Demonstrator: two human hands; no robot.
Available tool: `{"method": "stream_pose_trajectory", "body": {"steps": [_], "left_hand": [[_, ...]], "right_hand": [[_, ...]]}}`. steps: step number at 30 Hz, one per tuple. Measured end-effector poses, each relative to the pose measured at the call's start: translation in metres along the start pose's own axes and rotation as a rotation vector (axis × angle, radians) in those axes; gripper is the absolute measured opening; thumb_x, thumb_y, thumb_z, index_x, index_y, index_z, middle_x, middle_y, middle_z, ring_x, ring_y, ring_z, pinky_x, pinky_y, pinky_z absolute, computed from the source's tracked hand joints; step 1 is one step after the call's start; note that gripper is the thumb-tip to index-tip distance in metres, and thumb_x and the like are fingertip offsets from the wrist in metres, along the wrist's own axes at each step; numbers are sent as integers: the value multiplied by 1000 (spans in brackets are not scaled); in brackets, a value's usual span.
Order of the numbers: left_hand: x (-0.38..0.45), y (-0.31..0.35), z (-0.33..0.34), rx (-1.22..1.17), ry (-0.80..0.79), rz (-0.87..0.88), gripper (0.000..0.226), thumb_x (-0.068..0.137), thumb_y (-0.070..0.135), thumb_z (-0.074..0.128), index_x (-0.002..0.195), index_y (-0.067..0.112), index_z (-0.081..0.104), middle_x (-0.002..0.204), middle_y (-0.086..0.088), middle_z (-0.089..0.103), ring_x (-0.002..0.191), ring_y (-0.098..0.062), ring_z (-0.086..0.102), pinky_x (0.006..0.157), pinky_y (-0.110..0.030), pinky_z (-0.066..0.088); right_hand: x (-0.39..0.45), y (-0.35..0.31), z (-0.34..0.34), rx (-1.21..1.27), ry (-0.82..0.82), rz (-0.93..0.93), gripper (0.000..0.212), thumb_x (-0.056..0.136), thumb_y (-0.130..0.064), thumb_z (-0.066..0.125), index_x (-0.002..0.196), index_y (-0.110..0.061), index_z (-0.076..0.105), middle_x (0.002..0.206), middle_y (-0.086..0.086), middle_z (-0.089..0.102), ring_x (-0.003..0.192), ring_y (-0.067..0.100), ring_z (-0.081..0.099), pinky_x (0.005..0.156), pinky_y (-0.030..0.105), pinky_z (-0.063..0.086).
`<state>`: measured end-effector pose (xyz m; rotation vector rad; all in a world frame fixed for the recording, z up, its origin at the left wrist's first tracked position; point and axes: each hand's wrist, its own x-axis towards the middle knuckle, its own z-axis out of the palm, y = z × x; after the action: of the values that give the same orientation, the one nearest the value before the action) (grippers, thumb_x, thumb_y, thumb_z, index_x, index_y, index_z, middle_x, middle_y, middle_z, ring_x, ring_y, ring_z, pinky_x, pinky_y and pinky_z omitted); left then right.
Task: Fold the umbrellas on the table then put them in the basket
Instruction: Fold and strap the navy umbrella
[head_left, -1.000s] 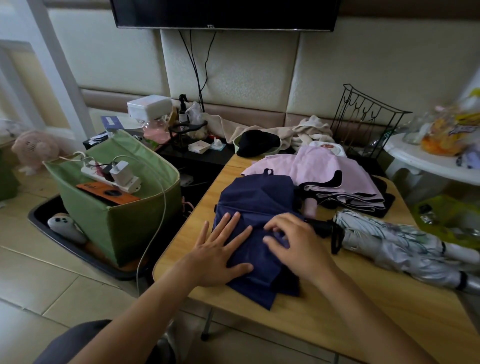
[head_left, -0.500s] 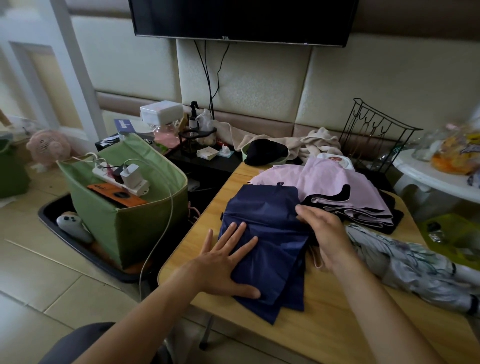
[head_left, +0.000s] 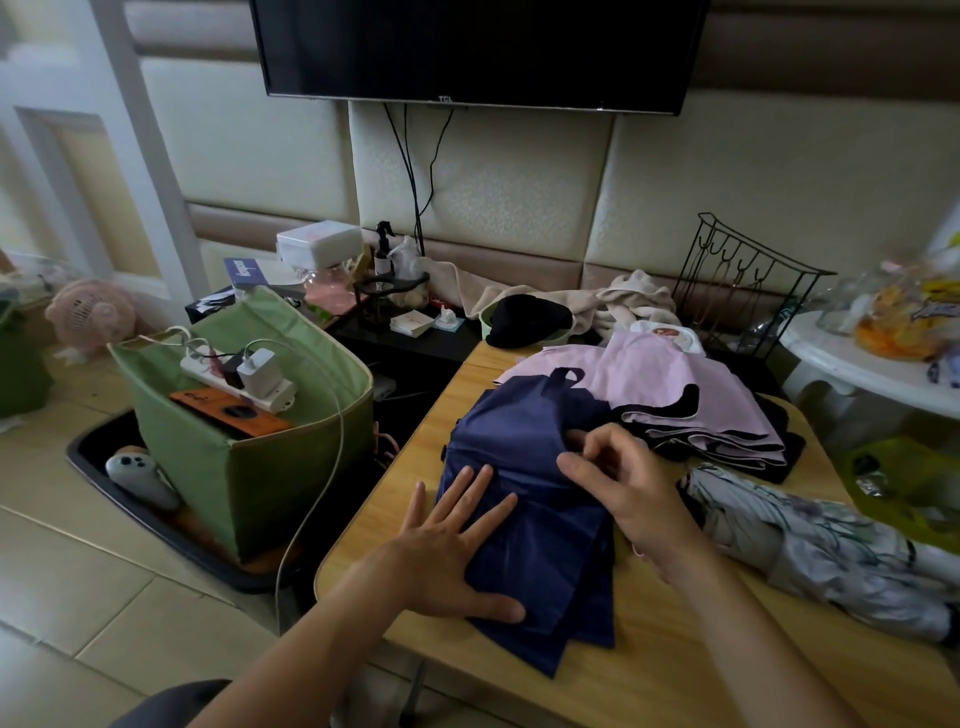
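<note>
At frame left stands the green basket (head_left: 270, 467). My left hand (head_left: 447, 551) presses flat, fingers straight, on the navy umbrella (head_left: 524, 467) mid-table (head_left: 675, 665). My right hand (head_left: 623, 478) pinches its fabric; pink umbrella (head_left: 675, 384) lies beyond.

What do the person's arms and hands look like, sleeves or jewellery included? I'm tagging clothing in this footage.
Both forearms are bare up to the frame's bottom edge, with no sleeves in view. The left hand and right hand show no gloves, rings, watch or bracelets.
</note>
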<state>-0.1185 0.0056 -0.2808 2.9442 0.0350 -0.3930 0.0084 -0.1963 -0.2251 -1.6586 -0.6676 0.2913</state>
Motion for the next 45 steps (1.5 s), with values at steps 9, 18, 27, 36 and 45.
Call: {"method": "stream_pose_trajectory", "body": {"steps": [9, 18, 27, 36, 45], "left_hand": [[-12, -2, -31, -464, 503, -25, 47, 92, 74, 32, 100, 40, 63, 114, 19, 64, 110, 0, 56, 109, -49, 36], [-29, 13, -51, -1793, 273, -399, 41, 102, 49, 53, 97, 9, 62, 111, -26, 69, 90, -40, 74, 81, -47, 61], [-28, 8, -39, -1781, 213, -402, 35, 95, -7, 62, 129, -8, 54, 117, -29, 69, 97, -40, 74, 72, -44, 63], [-28, 7, -39, -1676, 190, -433, 48, 95, -10, 60, 140, 2, 49, 117, -26, 70, 97, -37, 75, 74, -43, 64], [-28, 7, -42, -1637, 205, -455, 35, 98, -8, 56, 132, 3, 53, 119, -25, 67, 96, -35, 75, 70, -39, 64]], "right_hand": [[-14, -11, -4, 37, -178, -16, 45, 86, -32, 80, 125, -20, 61, 84, 2, 74, 67, 11, 60, 71, 21, 50], [-26, -16, -11, -217, -316, -129, 24, 95, -22, 74, 72, -18, 68, 77, -12, 61, 82, 0, 57, 87, 7, 38], [-27, -10, -1, -556, 137, -534, 18, 100, -29, 61, 83, -23, 61, 92, -14, 60, 89, 11, 62, 96, 43, 43], [-35, 23, 35, -1157, -200, -446, 46, 86, -38, 53, 129, -32, 65, 112, -11, 56, 111, 20, 56, 107, 38, 25], [-32, -9, 17, -1051, -33, -720, 30, 85, -51, 66, 76, -25, 54, 71, -13, 51, 70, 12, 54, 90, 26, 28]]}}
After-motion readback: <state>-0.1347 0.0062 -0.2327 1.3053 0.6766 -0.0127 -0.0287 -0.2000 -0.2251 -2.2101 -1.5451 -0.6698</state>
